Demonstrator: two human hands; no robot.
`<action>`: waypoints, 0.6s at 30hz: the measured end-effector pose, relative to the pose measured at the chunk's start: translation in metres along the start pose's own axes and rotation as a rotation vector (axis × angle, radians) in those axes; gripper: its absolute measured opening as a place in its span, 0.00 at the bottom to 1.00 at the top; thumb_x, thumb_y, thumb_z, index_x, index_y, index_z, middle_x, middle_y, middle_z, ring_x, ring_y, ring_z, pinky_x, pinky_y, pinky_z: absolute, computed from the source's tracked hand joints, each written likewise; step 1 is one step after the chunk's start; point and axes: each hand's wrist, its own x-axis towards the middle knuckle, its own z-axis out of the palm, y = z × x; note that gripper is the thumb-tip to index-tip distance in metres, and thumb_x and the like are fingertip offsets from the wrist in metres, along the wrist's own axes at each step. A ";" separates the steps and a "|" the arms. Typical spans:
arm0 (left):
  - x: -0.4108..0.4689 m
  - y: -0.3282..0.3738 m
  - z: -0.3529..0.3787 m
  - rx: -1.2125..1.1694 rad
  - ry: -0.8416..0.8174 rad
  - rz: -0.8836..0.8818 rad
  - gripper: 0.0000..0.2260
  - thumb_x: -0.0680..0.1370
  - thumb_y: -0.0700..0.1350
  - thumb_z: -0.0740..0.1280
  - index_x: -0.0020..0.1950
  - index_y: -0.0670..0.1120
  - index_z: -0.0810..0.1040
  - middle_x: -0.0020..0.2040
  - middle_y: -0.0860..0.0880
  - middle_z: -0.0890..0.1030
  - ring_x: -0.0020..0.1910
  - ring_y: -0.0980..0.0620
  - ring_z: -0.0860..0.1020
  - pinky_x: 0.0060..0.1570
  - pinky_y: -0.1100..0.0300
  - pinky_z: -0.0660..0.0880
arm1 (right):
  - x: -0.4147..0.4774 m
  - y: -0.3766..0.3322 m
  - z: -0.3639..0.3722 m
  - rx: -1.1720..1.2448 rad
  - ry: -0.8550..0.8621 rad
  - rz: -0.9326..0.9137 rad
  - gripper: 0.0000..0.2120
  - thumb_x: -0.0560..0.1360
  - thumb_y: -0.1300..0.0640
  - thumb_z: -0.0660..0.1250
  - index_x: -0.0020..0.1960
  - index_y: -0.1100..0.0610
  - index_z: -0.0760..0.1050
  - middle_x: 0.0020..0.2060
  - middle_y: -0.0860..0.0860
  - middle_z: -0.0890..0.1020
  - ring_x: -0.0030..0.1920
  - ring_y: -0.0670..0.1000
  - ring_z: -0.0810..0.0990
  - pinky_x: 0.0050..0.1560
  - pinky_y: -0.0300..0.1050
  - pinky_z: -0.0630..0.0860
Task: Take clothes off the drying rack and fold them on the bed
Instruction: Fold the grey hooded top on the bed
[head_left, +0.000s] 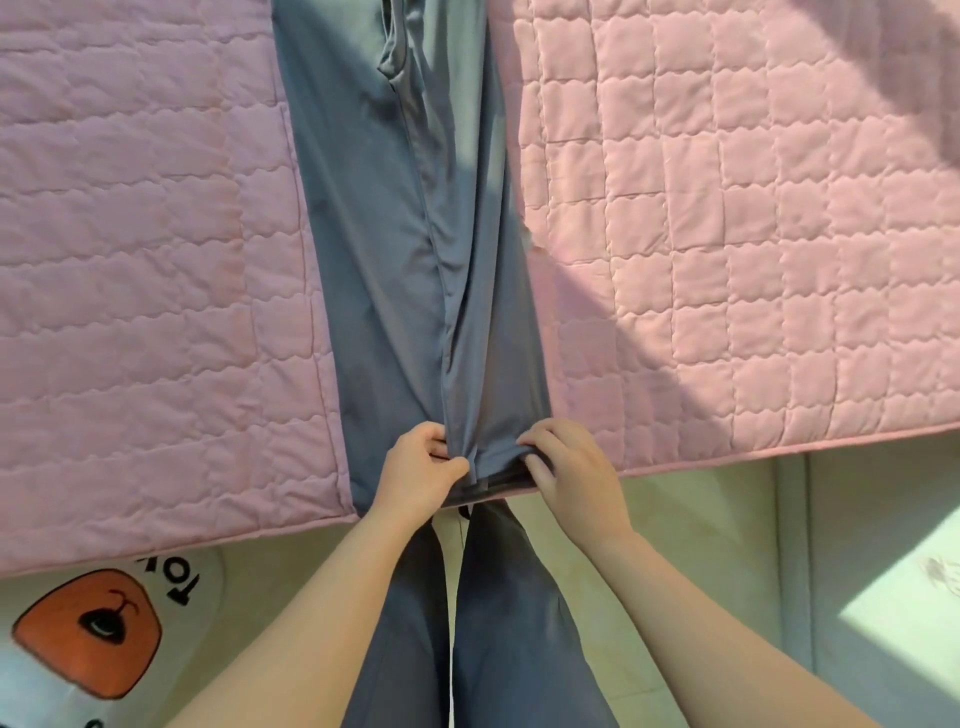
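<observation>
- Grey-blue trousers (415, 234) lie flat on the bed, a long strip running from the top centre of the frame down to the bed's near edge at lower centre. One leg looks laid over the other, with a seam line down the middle.
- The near end of the garment sits right at the mattress edge, and both hands are on it.
- Left hand (421, 467), just left of centre: fingers (434, 434) curled over with the thumb underneath, pinching the left corner of that end.
- Right hand (571, 467), just right of centre: fingers (537, 444) bent down and tucked into the cloth, gripping the right corner. A dark band of fabric shows between the two hands.
- Whether that end is hem or waistband, I cannot tell for sure. A pocket-like opening near the top of the frame hints that the waist is up there.
- My read is that this is the folding step: the garment is off the rack, spread out and squared up.
- Next move, I'd judge: lift this end with both hands and carry it towards the top of the frame to halve the length. The corners need to stay level so that the layers don't slide apart.
- Around it, a pink quilted cover (727, 260) fills both sides of the frame.
- Below the bed edge are the person's own grey-clad legs (509, 623), and a floor mat (88, 629) with an orange print sits at lower left.
- No drying rack in view.
</observation>
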 end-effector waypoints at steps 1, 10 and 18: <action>0.000 0.003 -0.001 0.017 0.001 -0.004 0.09 0.73 0.40 0.71 0.51 0.50 0.77 0.43 0.54 0.81 0.42 0.56 0.80 0.45 0.61 0.76 | 0.001 0.000 -0.002 -0.015 -0.006 -0.026 0.09 0.72 0.66 0.68 0.49 0.56 0.79 0.46 0.49 0.79 0.48 0.50 0.75 0.48 0.42 0.71; -0.013 -0.012 -0.001 -0.104 0.158 -0.099 0.08 0.74 0.40 0.69 0.40 0.53 0.78 0.39 0.53 0.84 0.43 0.51 0.83 0.52 0.49 0.80 | -0.025 0.024 -0.017 -0.061 0.054 -0.062 0.04 0.76 0.57 0.65 0.45 0.56 0.77 0.39 0.49 0.77 0.42 0.51 0.74 0.40 0.43 0.70; -0.014 -0.020 0.006 -0.068 0.093 -0.143 0.10 0.75 0.43 0.71 0.55 0.43 0.80 0.39 0.52 0.82 0.39 0.54 0.83 0.49 0.51 0.81 | -0.024 0.051 -0.013 -0.303 -0.158 -0.030 0.17 0.60 0.73 0.74 0.40 0.55 0.75 0.37 0.50 0.75 0.36 0.57 0.74 0.31 0.44 0.65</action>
